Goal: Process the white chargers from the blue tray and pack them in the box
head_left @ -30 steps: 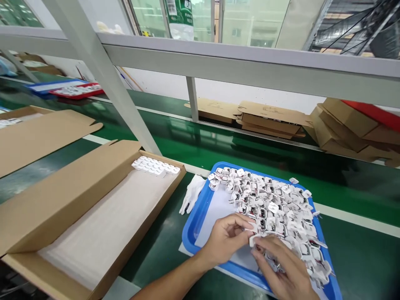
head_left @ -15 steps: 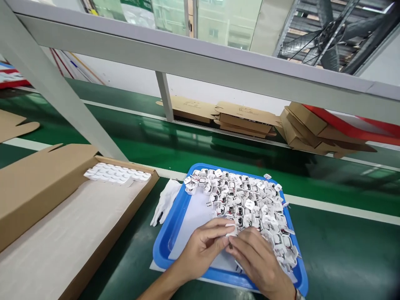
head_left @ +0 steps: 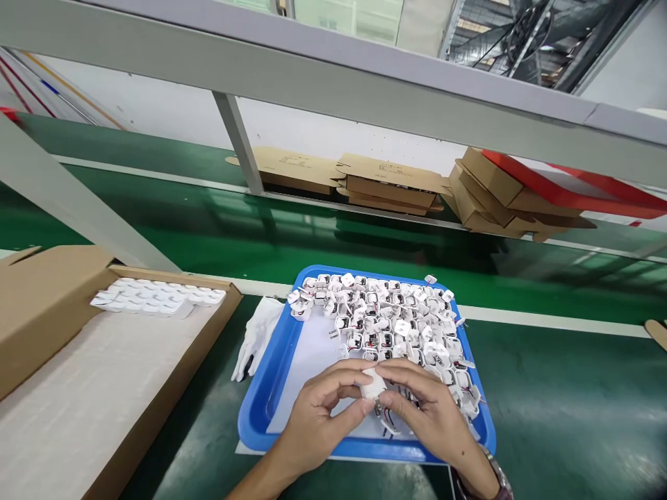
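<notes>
Between the fingertips of both hands is a small white plug adapter housing (head_left: pixel 373 384), above the near part of a blue tray (head_left: pixel 284 361). My left hand (head_left: pixel 326 410) grips its left side, thumb below and fingers above. From the right, my right hand (head_left: pixel 424 399) pinches the same piece with thumb and fingertips. Just below the held piece, another white adapter part (head_left: pixel 388 423) shows thin wires and metal pins, partly covered by my hand. Several rows of open white adapter housings (head_left: pixel 385 323) with dark parts and wires inside fill much of the tray.
Left of the tray lies a white glove (head_left: pixel 258 337). An open cardboard box (head_left: pixel 171 375) beyond it holds rows of white pieces (head_left: pixel 156 295) at its far end. A grey frame bar (head_left: pixel 313 76) crosses above the green table (head_left: pixel 563 389); flattened cartons (head_left: pixel 390 184) lie behind.
Both hands have shifted their grip, and the white housing now shows more between the fingertips. The fingers of my right hand have stretched out more. The camera view has moved slightly.
</notes>
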{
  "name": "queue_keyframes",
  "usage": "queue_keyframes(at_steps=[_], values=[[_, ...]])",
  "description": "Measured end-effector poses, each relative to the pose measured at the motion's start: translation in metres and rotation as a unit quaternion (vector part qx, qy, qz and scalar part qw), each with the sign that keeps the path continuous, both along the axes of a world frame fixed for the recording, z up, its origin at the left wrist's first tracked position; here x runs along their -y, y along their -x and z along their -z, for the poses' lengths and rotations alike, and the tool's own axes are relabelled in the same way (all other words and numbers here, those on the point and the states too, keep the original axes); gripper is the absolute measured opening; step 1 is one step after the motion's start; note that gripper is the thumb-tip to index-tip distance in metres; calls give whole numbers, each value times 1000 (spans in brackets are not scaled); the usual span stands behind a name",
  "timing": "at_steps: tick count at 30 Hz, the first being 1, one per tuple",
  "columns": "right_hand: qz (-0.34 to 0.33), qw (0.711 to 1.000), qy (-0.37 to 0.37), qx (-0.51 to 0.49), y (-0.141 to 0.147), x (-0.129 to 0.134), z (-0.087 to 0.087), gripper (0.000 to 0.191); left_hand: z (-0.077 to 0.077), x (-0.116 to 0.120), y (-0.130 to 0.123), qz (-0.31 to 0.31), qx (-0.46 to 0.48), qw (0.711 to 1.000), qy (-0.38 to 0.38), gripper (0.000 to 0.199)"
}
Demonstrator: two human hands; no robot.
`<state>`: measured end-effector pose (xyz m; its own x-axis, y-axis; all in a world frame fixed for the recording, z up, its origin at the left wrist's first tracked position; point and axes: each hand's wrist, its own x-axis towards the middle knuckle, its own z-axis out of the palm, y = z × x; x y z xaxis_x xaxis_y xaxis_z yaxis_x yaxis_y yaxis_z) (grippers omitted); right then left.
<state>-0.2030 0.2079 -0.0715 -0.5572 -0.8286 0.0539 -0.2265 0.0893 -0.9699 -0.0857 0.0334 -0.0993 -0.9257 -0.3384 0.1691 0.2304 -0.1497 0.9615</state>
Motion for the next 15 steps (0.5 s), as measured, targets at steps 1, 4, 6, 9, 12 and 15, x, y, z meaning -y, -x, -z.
queue_keyframes(at_steps=[1, 4, 6, 9, 12, 15], values=[[4, 1000, 14, -10, 0, 0, 1, 38, 0, 0, 0, -1, -2, 1000, 2, 20], [1, 999, 25, -21, -1, -1, 6, 42, 2, 0, -1, -3, -8, 1000, 1, 20], [-14, 1000, 17, -12, 0, -1, 7, 44, 3, 1, -1, -9, -6, 1000, 6, 19], [-18, 1000, 9, 10, 1, -1, 8, 43, 4, 3, -2, -16, -6, 1000, 25, 19], [3, 1000, 15, 13, -2, 1, 8, 38, 5, 3, -3, -21, -14, 998, 51, 18], [24, 999, 30, -5, -5, 2, 7, 31, 4, 1, -3, -23, -24, 998, 54, 20]])
